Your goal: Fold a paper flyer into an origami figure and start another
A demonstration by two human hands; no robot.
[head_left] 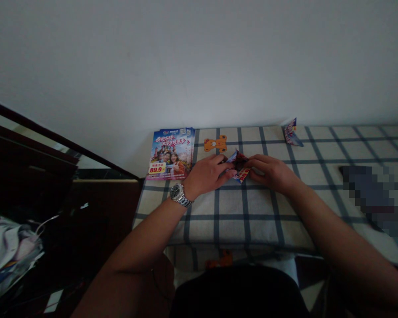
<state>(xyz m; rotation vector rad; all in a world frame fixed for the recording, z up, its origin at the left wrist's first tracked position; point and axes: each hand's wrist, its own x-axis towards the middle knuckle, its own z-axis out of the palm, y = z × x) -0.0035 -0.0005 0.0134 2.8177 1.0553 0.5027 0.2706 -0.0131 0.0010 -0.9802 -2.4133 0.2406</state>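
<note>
A folded printed flyer (241, 175) with blue and red print lies between my hands on the checked cloth. My left hand (210, 173), with a metal watch (178, 194) on its wrist, grips the flyer's left side. From the right, my right hand (270, 171) pinches the opposite side with its fingers bent. The flyer is creased, with a peak standing up at its back; my fingers partly hide its shape. To the left of my left hand is a stack of flat flyers (169, 154) showing "89.9".
Another folded flyer (293, 132) stands near the wall (219, 62) at the back right. A dark pixelated object (371, 190) lies on the checked cloth (199, 227) at right. Below left, a heap of bags or papers (11, 247) sits on the dark floor.
</note>
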